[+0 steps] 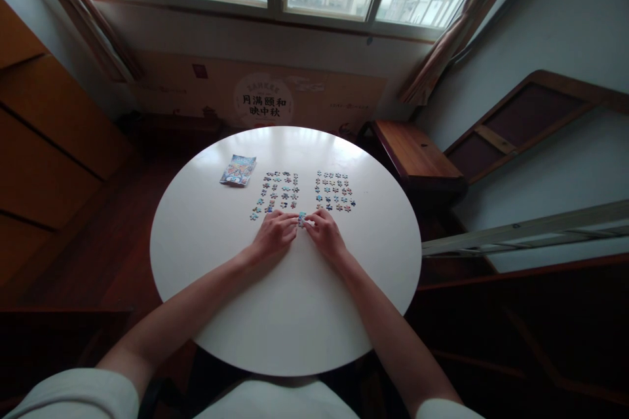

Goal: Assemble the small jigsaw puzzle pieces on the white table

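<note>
Between my two hands, near the middle of the white round table (280, 314), a few small blue puzzle pieces (301, 217) sit close together. My left hand (276, 230) pinches them from the left, its fingers bent. From the right, the fingertips of my right hand (323, 230) press on the same pieces. Whether they interlock is too small to make out. Beyond my left hand lie loose puzzle pieces (274, 195) in rough rows. A second group of puzzle pieces (335, 190) is spread in rows beyond my right hand.
A colourful printed packet (238, 170) lies on the table's far left. Behind the table, a long printed board (265, 95) leans below the window. At the right stand a wooden stool-like piece (417, 150) and a metal rail (521, 229).
</note>
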Available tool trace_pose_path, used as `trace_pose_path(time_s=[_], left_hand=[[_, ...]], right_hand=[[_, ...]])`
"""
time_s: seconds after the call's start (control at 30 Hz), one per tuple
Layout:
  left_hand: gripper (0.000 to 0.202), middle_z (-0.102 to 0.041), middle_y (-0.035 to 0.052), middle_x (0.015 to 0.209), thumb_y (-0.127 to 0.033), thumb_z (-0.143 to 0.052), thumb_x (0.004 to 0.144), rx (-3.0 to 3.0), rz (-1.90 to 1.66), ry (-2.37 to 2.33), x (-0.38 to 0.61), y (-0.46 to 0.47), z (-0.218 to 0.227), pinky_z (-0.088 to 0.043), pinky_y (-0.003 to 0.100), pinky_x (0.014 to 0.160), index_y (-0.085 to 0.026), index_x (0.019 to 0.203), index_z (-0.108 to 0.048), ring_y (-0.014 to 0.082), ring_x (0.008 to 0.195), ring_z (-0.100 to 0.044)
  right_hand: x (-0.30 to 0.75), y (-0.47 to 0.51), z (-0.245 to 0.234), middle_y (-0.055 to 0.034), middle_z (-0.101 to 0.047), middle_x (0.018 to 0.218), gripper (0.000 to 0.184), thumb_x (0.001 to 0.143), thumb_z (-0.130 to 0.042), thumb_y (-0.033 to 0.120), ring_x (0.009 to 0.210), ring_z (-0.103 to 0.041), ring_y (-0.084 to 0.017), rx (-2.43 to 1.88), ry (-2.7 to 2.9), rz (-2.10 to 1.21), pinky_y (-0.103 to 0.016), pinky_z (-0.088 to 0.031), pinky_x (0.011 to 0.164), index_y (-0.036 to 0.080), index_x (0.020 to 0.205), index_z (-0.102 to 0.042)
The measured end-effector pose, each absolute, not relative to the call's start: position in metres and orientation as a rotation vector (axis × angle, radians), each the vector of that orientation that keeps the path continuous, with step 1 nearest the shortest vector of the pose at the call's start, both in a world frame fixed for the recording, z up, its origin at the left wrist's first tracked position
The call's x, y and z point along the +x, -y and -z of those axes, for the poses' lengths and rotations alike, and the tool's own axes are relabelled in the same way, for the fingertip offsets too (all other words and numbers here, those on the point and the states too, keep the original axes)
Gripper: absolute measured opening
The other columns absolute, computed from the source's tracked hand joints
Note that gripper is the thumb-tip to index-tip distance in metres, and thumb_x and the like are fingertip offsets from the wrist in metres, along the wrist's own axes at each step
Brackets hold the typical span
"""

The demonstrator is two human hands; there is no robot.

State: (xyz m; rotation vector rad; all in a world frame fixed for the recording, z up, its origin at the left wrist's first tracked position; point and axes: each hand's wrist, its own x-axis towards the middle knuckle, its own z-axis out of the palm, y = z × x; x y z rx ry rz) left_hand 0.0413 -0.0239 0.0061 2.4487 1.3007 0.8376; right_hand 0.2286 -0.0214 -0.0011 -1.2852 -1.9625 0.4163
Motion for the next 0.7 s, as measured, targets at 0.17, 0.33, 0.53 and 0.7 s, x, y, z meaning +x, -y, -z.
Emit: trace_pose_path(time_s=[0.17, 0.33, 0.53, 0.7], left_hand=[[0.022, -0.068, 0.0016, 0.119, -0.028, -0.055, 0.089, 2.453, -0.776, -1.349, 0.042, 0.027, -0.009, -0.031, 0.043, 0.093, -0.027, 0.104, -0.072, 0.0221, 0.101, -0.056], [0.021, -0.07, 0.0008, 0.116, -0.028, -0.054, 0.09, 2.439, -0.759, -1.335, 0.043, 0.027, -0.011, -0.027, 0.042, 0.092, -0.026, 0.101, -0.072, 0.0215, 0.101, -0.056], [0.022, -0.069, 0.0021, 0.116, -0.028, -0.054, 0.089, 2.438, -0.74, -1.333, 0.043, 0.027, -0.011, -0.027, 0.042, 0.093, -0.026, 0.101, -0.072, 0.0217, 0.102, -0.056], [0.019, -0.069, 0.0012, 0.116, -0.027, -0.055, 0.089, 2.466, -0.749, -1.32, 0.043, 0.028, -0.011, -0.027, 0.041, 0.093, -0.026, 0.099, -0.071, 0.0214, 0.104, -0.055]], right_hand=[[0.235, 0.022, 0.004, -0.0061, -0.058, 0.09, 0.013, 0.084, -0.063, 0.018, 0.081, -0.057, -0.016, -1.243, 2.06, -0.395, -0.03, -0.049, 0.078, 0.019, 0.092, -0.073], [0.233, 0.022, 0.004, -0.0059, -0.06, 0.087, 0.012, 0.084, -0.063, 0.019, 0.082, -0.057, -0.017, -1.268, 2.083, -0.347, -0.029, -0.047, 0.077, 0.02, 0.091, -0.073], [0.227, 0.025, -0.001, -0.0061, -0.063, 0.088, 0.011, 0.087, -0.061, 0.022, 0.085, -0.056, -0.019, -1.345, 2.124, -0.233, -0.03, -0.045, 0.08, 0.02, 0.09, -0.072], [0.224, 0.026, -0.003, -0.0064, -0.063, 0.088, 0.012, 0.088, -0.06, 0.024, 0.087, -0.055, -0.02, -1.396, 2.139, -0.18, -0.031, -0.044, 0.081, 0.02, 0.089, -0.072]])
